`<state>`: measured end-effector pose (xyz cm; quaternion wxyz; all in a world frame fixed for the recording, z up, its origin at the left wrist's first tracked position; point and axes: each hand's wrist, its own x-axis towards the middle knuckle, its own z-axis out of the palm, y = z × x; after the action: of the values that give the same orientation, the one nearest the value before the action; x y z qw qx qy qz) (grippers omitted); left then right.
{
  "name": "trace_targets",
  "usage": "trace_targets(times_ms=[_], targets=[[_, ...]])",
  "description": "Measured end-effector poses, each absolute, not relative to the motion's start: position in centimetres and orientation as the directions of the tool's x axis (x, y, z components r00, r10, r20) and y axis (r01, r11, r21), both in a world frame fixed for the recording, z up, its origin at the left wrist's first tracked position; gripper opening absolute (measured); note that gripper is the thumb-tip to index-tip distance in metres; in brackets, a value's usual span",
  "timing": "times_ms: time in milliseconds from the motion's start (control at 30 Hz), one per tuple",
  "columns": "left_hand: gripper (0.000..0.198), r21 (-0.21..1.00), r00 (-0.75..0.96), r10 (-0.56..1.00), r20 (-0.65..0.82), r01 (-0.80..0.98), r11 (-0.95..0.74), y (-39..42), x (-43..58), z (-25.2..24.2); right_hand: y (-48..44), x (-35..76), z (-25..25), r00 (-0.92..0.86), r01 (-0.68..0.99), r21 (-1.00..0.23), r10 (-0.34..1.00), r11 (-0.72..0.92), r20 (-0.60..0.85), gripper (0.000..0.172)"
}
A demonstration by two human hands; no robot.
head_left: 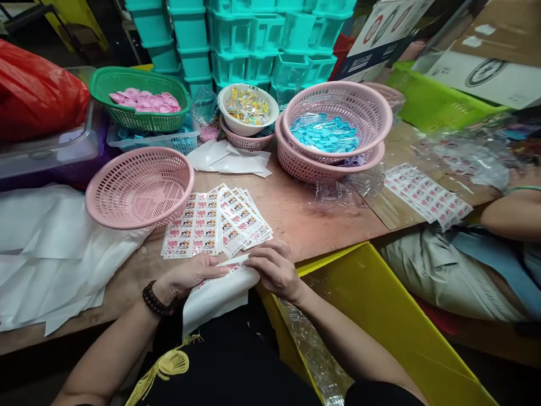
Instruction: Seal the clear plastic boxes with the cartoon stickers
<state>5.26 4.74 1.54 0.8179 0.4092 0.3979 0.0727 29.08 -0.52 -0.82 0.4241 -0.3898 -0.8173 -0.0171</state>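
Observation:
My left hand (195, 275), with a dark beaded bracelet at its wrist, pinches the left part of a white-backed sticker sheet (222, 296). At the sheet's upper right corner, the fingers of my right hand (276, 269) are closed on it. The sheet is bent, its white side facing me and a strip of pink print showing along the top. Just beyond my hands, printed sticker sheets (192, 228) lie fanned out on the wooden table (291, 217). An empty pink basket (141, 189) stands at their left.
White backing papers (51, 254) cover the table's left side. Behind are a green basket (139, 93) of pink pieces, a white bowl (248, 127) of small packets and stacked pink baskets (338, 93) with blue pieces. A yellow box (372, 316) stands at my right; a person (511, 220) sits beyond.

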Motion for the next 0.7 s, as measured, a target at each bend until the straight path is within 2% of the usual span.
trace_targets(times_ms=[133,233,300,367,433,467,533,600,633,700], targets=[[0.054,0.645,0.681,0.374,-0.63,0.19,0.74,5.0,5.0,0.6,-1.1,28.1,-0.7,-0.256,0.553,-0.481,0.688,0.681,0.679,0.013],[0.048,0.602,0.701,0.351,-0.621,0.139,0.786,5.1,4.9,-0.3,-0.5,29.2,-1.2,0.066,0.478,-0.653,0.717,0.588,0.694,0.015],[0.043,0.623,0.716,0.389,-0.58,0.081,0.778,4.9,4.8,-0.9,1.1,31.5,-1.4,0.318,0.584,-0.687,0.658,0.431,0.683,0.018],[0.039,0.657,0.721,0.434,-0.541,0.04,0.753,4.6,4.6,-1.3,3.8,34.6,-1.8,0.439,0.775,-0.615,0.579,0.142,0.687,0.031],[0.035,0.703,0.718,0.484,-0.501,0.011,0.711,4.2,4.3,-1.7,6.6,37.4,-2.3,0.451,0.873,-0.464,0.603,-0.148,0.658,0.045],[0.031,0.733,0.718,0.521,-0.462,-0.021,0.68,4.1,4.1,-1.9,7.8,38.5,-2.6,0.448,0.889,-0.39,0.634,-0.24,0.631,0.048],[0.03,0.787,0.711,0.624,-0.324,-0.164,0.595,4.0,3.6,-2.2,9.5,39.9,-3.3,0.447,0.894,-0.292,0.676,-0.339,0.586,0.046],[0.044,0.794,0.686,0.71,-0.158,-0.339,0.505,4.5,3.1,-2.7,10.2,40.3,-4.0,0.475,0.879,-0.281,0.667,-0.385,0.574,0.042],[0.049,0.792,0.684,0.721,-0.107,-0.379,0.478,4.9,2.9,-2.9,10.2,40.4,-4.4,0.494,0.869,-0.299,0.651,-0.394,0.576,0.042],[0.05,0.815,0.748,0.655,-0.109,-0.31,0.489,5.8,2.6,-3.4,9.6,40.5,-4.9,0.532,0.846,-0.361,0.613,-0.391,0.584,0.043]])
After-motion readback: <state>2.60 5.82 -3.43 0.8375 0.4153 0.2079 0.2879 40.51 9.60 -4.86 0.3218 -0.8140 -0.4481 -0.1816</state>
